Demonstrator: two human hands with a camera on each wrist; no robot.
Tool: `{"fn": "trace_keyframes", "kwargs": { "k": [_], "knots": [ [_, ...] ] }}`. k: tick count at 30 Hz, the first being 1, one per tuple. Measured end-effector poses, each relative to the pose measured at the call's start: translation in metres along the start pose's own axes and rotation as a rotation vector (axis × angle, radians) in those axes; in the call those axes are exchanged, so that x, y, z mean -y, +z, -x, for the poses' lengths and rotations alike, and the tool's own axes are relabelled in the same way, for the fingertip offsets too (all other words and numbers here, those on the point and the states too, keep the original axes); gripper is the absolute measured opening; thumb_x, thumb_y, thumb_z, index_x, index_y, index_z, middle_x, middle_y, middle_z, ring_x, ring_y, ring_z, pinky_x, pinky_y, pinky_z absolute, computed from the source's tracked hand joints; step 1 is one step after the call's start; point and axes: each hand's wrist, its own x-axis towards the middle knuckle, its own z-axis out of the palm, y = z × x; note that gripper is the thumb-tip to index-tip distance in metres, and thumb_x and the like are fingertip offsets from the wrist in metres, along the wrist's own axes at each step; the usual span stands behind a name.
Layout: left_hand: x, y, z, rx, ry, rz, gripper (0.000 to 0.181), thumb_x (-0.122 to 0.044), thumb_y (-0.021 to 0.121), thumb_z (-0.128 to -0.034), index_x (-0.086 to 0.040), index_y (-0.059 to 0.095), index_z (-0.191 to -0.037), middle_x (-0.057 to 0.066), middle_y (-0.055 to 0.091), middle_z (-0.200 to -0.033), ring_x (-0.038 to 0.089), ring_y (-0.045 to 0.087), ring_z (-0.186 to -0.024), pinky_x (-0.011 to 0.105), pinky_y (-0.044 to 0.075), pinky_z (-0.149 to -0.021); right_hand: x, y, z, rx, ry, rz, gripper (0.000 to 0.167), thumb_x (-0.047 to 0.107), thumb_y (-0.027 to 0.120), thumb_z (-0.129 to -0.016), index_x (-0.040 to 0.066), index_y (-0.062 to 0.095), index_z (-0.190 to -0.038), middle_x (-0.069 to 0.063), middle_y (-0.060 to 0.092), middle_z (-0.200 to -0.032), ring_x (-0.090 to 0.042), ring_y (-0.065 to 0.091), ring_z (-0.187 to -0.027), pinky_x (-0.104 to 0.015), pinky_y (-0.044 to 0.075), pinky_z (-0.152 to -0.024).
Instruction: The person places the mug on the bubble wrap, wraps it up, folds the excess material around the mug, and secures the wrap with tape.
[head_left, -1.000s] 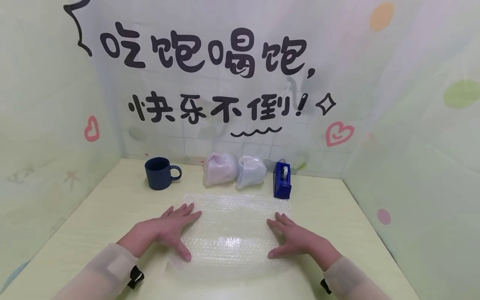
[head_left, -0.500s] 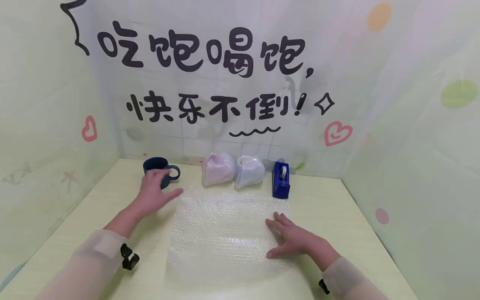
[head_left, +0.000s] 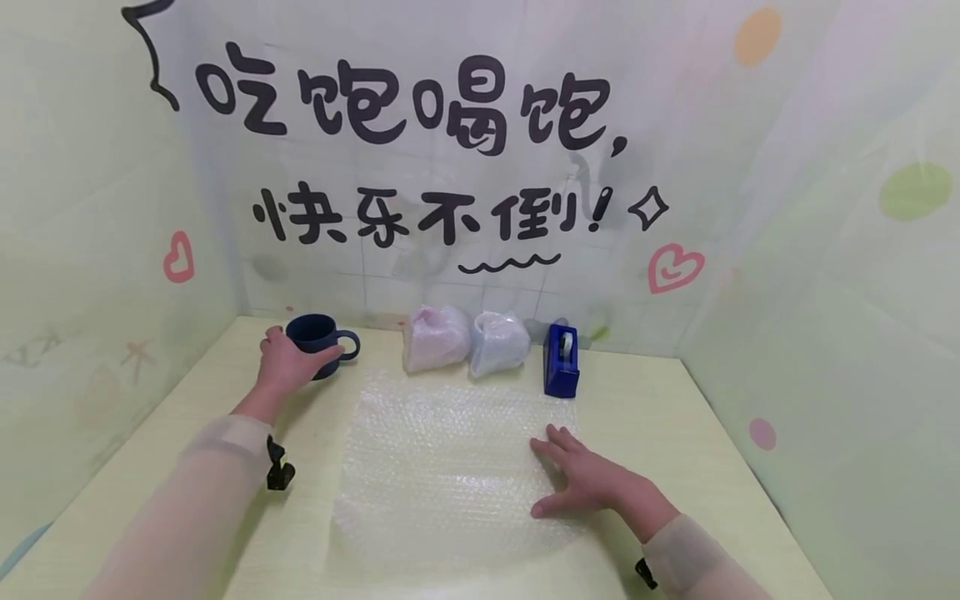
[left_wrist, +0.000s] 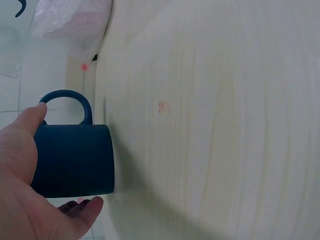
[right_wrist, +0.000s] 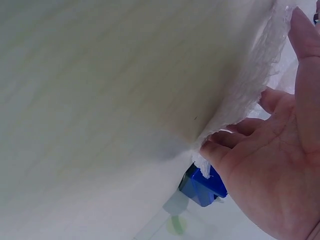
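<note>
One sheet of clear bubble wrap point(head_left: 450, 467), roughly rectangular and dimpled all over, spreads across a pale, wood-grained table point(head_left: 660, 408), its thin plastic catching the light. Near the sheet's far left corner, a person's left hand point(head_left: 287, 367) grasps a dark blue mug point(left_wrist: 75, 160), a smooth, matte cylinder standing mouth up; the thumb lies on the side of the looped handle point(left_wrist: 87, 107), the fingers curled around the opposite side. At the sheet's right edge rests the right hand point(head_left: 592, 482), its fingers spread and gripping nothing, the fingertips touching the plastic's ragged border. Past the sheet's far edge sit two lumpy bundles in cloudy, crinkled wrapping, a pinkish bundle point(head_left: 437, 339) and a bluish-white bundle point(head_left: 500, 344), just beside each other. By the sheet's far right corner stands a tape dispenser point(head_left: 561, 367), narrow, angular and glossy blue, with a whitish roll of tape point(head_left: 567, 342) in its top. Pale, translucent-looking sleeves point(head_left: 183, 508) cover both forearms on the sheet's near side. Well behind the sheet, a wall covering point(head_left: 420, 283), faintly creased, carries rounded black Chinese lettering point(head_left: 480, 104) and a pink heart point(head_left: 676, 267) drawn in outline.
</note>
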Motion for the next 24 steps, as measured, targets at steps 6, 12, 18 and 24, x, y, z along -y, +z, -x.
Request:
{"fn": "trace_keyframes", "kwargs": {
  "k": [6,12,18,24],
  "knots": [
    [0.003,0.01,-0.006,-0.068,-0.022,-0.011,0.117,-0.05,0.08,-0.0948,0.02,0.013,-0.16,0.047,0.03,-0.159,0.065,0.044,-0.142,0.071,0.041,-0.123,0.0,0.0,-0.002,0.001,-0.004,-0.003,0.109,0.056,0.09,-0.086,0.014,0.037,-0.172,-0.026,0.013,-0.183,-0.051,0.01,-0.169,-0.071,0.022,-0.133],
    [0.002,0.007,-0.009,-0.115,-0.027,-0.022,0.11,-0.044,0.082,-0.092,0.02,0.022,-0.158,0.047,0.035,-0.156,0.063,0.048,-0.14,0.068,0.044,-0.122,0.0,0.0,-0.003,-0.003,-0.008,0.0,0.109,0.055,0.091,-0.086,0.012,0.038,-0.171,-0.027,0.014,-0.182,-0.052,0.011,-0.169,-0.071,0.022,-0.133],
    [0.003,-0.007,-0.005,-0.103,0.038,-0.01,0.102,-0.034,0.086,-0.0892,0.02,0.03,-0.155,0.047,0.045,-0.152,0.061,0.048,-0.142,0.067,0.044,-0.121,0.0,0.002,-0.003,0.001,-0.004,-0.011,0.109,0.055,0.09,-0.086,0.013,0.037,-0.171,-0.026,0.013,-0.183,-0.051,0.01,-0.169,-0.071,0.022,-0.133],
    [-0.032,-0.024,0.01,-0.046,0.167,0.02,0.099,-0.034,0.088,-0.0904,0.017,0.034,-0.155,0.044,0.049,-0.153,0.059,0.048,-0.143,0.07,0.044,-0.118,-0.001,0.002,-0.002,-0.005,0.006,-0.012,0.11,0.055,0.091,-0.085,0.014,0.037,-0.172,-0.025,0.013,-0.183,-0.051,0.009,-0.169,-0.072,0.022,-0.133]
  ]
}}
